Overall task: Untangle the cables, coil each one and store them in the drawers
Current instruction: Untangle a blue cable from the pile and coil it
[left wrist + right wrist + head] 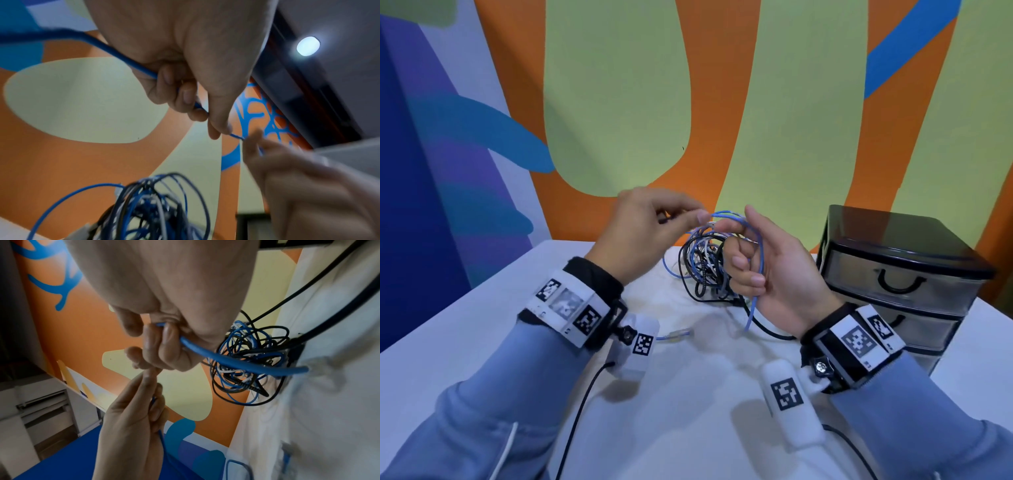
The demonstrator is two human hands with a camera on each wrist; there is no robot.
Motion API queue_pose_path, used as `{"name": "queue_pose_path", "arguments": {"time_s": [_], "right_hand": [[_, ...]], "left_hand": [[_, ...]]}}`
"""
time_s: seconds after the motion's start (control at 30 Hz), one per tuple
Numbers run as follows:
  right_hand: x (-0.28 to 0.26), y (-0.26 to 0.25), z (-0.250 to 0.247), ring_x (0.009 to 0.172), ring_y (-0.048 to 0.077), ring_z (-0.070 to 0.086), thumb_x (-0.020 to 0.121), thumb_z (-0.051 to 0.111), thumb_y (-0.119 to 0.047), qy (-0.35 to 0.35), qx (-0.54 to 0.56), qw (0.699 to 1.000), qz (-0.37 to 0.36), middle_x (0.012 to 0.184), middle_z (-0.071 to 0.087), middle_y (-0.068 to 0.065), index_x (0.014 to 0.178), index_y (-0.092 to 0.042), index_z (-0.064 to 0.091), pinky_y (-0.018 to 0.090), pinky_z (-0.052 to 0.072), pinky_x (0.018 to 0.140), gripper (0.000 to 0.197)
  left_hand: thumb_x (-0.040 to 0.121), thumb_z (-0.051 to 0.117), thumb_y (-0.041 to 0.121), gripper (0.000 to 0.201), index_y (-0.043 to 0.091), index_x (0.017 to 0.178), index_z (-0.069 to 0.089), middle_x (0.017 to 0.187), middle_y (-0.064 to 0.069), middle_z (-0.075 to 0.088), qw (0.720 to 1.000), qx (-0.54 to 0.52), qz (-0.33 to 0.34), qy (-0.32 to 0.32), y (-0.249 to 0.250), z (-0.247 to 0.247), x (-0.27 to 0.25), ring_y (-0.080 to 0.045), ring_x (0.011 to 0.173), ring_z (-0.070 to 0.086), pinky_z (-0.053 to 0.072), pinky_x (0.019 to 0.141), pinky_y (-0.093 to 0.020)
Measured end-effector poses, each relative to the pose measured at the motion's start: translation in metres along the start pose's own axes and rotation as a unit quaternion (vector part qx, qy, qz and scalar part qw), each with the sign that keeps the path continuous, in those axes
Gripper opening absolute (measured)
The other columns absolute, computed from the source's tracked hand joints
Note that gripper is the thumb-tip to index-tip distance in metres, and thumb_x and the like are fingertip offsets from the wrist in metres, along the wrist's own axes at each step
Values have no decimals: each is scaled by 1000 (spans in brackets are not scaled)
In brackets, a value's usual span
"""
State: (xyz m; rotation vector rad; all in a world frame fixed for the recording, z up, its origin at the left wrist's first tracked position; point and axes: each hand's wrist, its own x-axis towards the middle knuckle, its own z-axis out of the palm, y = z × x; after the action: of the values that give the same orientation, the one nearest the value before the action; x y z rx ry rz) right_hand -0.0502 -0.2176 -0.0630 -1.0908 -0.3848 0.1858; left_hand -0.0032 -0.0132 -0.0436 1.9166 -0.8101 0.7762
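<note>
Both hands were raised above the white table (465, 329), working the same blue cable (758, 260). Left hand (643, 229) had fingers curled, thumb and forefinger pinching the cable at the tips; in the left wrist view the cable ran in across the palm, under the curled fingers (174, 97) and out at the thumb tip toward the right hand. Right hand (774, 274) was palm-up, fingers curled round the cable, which looped over the top of them and hung down past the palm, free end dangling just below the heel of the hand. Right wrist view confirmed the grip: the thick blue cable was trapped under the folded fingers (162, 344) and left toward the table side. Fingertips of the two hands were nearly touching, with a short blue span between them. Tangled bundle (705, 267) of black, blue and white cables sat on the table directly below and between the hands, slightly beyond them; I couldn't tell where the held cable entered it. A clear plug (681, 333) on a blue lead lay on the table near the left wrist, on the inner side. Black drawer unit (904, 274) stood just outside the right hand, its visible drawers closed. Blue sleeves on both arms.
</note>
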Motion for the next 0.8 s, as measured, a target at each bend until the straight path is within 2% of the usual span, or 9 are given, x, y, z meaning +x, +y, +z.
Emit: {"name": "queue_pose_path", "arguments": {"time_s": [0.17, 0.27, 0.33, 0.37, 0.43, 0.53, 0.63, 0.73, 0.8], "right_hand": [[1, -3, -5, 37, 5, 24, 111, 37, -32, 23, 19, 998, -57, 58, 42, -3, 129, -4, 64, 23, 10, 42, 42], [1, -2, -3, 48, 10, 55, 112, 38, -24, 58, 39, 991, -110, 80, 69, 4, 139, 1, 57, 19, 37, 44, 41], [2, -1, -1, 88, 21, 77, 113, 37, -19, 61, 71, 986, -141, 106, 77, 16, 138, 6, 54, 23, 59, 70, 39], [2, 0, -2, 105, 28, 76, 113, 37, -18, 63, 79, 983, -156, 116, 75, 22, 138, 8, 52, 26, 61, 83, 39], [5, 3, -4, 117, 34, 71, 114, 38, -18, 80, 62, 978, -181, 122, 72, 26, 138, 10, 48, 30, 59, 95, 38], [8, 7, -4, 109, 30, 75, 114, 39, -22, 119, -51, 972, -195, 113, 76, 21, 135, 1, 54, 30, 60, 94, 34], [5, 10, -1, 75, 21, 76, 112, 44, -26, 136, -171, 960, -175, 86, 79, 13, 128, -11, 62, 27, 61, 69, 28], [2, 8, 0, 41, 17, 55, 110, 50, -28, 126, -240, 952, -144, 60, 66, 11, 118, -11, 71, 22, 45, 44, 29], [3, 8, 0, 35, 15, 37, 109, 51, -30, 108, -273, 950, -102, 49, 53, 10, 107, -16, 78, 18, 31, 39, 31]], "left_hand": [[105, 63, 32, 19, 29, 115, 80, 59, 10, 59, 983, 119, -45, -131, 6, 19, -7, -7, 55, 47, 34, 55, -26], [107, 54, 22, 22, 16, 95, 70, 72, 2, 69, 949, 163, -67, -262, 17, 27, -12, -3, 61, 54, 33, 62, -31], [106, 56, 19, 26, 8, 84, 64, 70, -1, 67, 934, 169, -61, -309, 28, 30, -16, -6, 59, 53, 34, 62, -30], [106, 58, 20, 27, 8, 82, 63, 67, 0, 67, 930, 160, -61, -324, 32, 30, -17, -8, 56, 55, 38, 60, -29], [105, 61, 22, 25, 12, 81, 63, 61, 6, 66, 925, 127, -71, -351, 42, 27, -19, -10, 49, 60, 46, 56, -24], [103, 68, 24, 24, 14, 80, 67, 53, 8, 60, 924, 73, -93, -365, 53, 18, -20, -11, 41, 56, 43, 49, -24], [100, 72, 22, 32, 1, 76, 66, 45, 10, 45, 935, -35, -132, -327, 57, 6, -16, -6, 37, 39, 30, 42, -18], [95, 74, 26, 36, -7, 84, 66, 50, 5, 34, 940, -151, -163, -257, 50, -5, -10, -11, 43, 23, 20, 41, -18], [92, 80, 29, 36, -3, 82, 66, 52, 4, 34, 945, -201, -167, -195, 43, -12, -8, -9, 44, 21, 18, 41, -18]]}}
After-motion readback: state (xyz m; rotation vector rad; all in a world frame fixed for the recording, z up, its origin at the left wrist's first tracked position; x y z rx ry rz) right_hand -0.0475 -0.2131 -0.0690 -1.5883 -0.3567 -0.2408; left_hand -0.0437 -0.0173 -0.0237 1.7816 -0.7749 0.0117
